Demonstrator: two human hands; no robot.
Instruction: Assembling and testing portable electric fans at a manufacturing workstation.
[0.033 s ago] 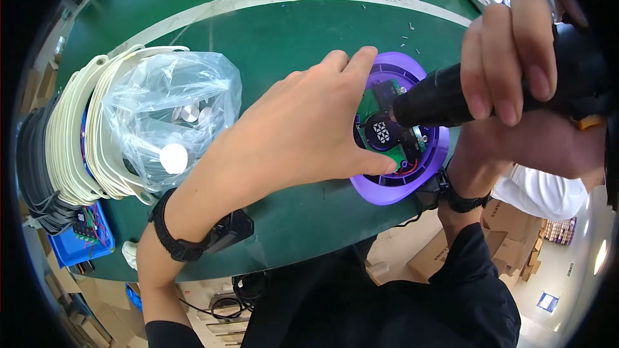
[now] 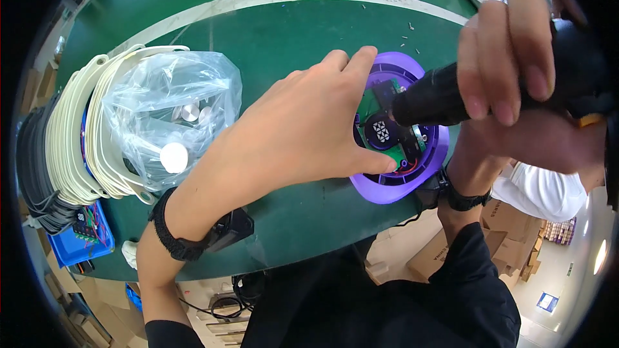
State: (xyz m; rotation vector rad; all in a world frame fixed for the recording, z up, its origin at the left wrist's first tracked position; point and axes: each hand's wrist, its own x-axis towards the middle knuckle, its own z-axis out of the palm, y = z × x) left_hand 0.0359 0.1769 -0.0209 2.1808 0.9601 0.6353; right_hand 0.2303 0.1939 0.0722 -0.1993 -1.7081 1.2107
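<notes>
A purple oval plastic housing (image 2: 387, 194) lies on the green table, with a green circuit board (image 2: 369, 102) inside. On the board sits a round black display (image 2: 380, 131) with white segments, and red wires show near the lower rim. My left hand (image 2: 303, 122) reaches across from the left, thumb and fingers spread over the housing and gripping it. In my right hand (image 2: 506, 58) is a black power screwdriver (image 2: 435, 96), held nearly level, its nose over the board beside the display. The nose hides the tip and whatever it meets.
Small screws (image 2: 411, 26) lie beyond the housing. At left stand stacked cream curved plastic parts (image 2: 68, 129), a clear plastic bag (image 2: 167, 80) holding round silver pieces, and a blue tray (image 2: 68, 251) with wired boards. Cardboard boxes (image 2: 516, 222) are below the table at right.
The screwdriver and my right hand have shifted very slightly left. My left hand and the housing look nearly the same.
</notes>
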